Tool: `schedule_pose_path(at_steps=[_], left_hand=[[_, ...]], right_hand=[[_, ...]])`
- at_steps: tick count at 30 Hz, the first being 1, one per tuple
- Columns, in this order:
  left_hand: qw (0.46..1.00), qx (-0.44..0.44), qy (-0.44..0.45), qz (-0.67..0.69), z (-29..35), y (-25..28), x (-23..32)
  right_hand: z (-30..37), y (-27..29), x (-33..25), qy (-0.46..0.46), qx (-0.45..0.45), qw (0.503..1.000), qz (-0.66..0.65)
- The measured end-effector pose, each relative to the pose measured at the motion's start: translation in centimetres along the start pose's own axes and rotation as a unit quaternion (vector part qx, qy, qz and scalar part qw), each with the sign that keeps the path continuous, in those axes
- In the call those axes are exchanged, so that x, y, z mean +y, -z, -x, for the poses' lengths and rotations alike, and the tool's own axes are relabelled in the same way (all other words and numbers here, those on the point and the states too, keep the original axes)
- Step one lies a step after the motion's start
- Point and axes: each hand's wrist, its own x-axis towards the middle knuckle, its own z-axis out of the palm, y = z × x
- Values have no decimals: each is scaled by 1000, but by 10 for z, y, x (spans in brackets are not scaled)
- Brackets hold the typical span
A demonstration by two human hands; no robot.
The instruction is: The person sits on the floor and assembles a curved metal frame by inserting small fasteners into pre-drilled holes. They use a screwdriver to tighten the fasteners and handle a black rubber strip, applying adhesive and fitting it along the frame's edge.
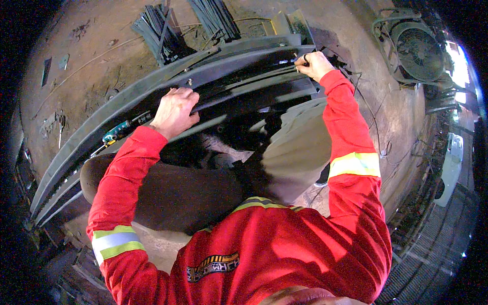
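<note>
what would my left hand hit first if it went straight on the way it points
Probably the small bolt-like piece standing on the dark metal beam, just past the left hand; depth is unclear, so it might pass over it.

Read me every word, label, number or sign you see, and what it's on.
Red shirt, chest patch: large pale letters, upside down in this view; I won't copy the wording. Its smaller print is too blurred to read.
Teal and black tool: no lettering legible.
Curved metal beam: no writing I can make out.
</note>
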Motion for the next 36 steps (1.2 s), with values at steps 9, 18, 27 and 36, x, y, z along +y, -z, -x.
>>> schedule_pose_path(at_steps=[9, 18, 27, 36], left_hand=[[1000, 0, 2, 8, 2, 0, -2], [1000, 7, 5, 16, -1, -3, -3], [1000, 23, 3, 20, 2, -3, -1], [996, 25, 78, -38, 5, 5, 15]], right_hand=[[8, 1, -9, 28, 33, 999, -5], [11, 0, -6, 10, 5, 1000, 11], [21, 9, -6, 29, -48, 994, -90], [20, 3, -13, 64, -59, 992, 92]])
